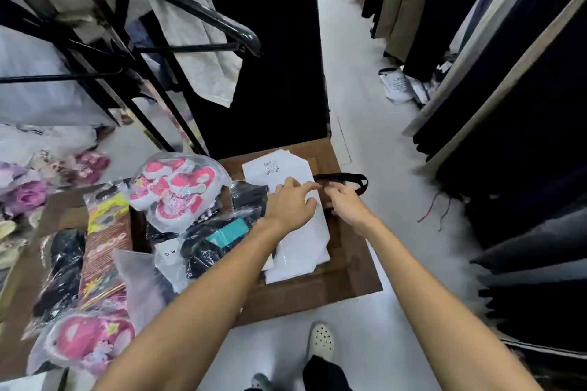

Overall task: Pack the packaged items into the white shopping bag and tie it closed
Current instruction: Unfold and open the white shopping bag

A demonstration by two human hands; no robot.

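Note:
The white shopping bag (301, 244) lies flat and folded on the brown wooden table (349, 279), a QR code printed near its far end. My left hand (290, 203) rests on the bag with fingers spread. My right hand (344, 200) pinches the bag's black handle (346, 179) at the bag's right edge. Left of the bag lie packaged items: pink slippers in clear plastic (178, 190), a black item with a teal label (219, 238), a black packet (251, 195), and a second pink slipper pack (85, 343).
A brown and yellow packet (104, 251) and a black bagged item (62, 276) lie at the table's left. Black hangers (178, 6) jut from the rack at upper left. Hanging clothes line the aisle's right side (508, 105). My white shoe (320, 340) stands below the table edge.

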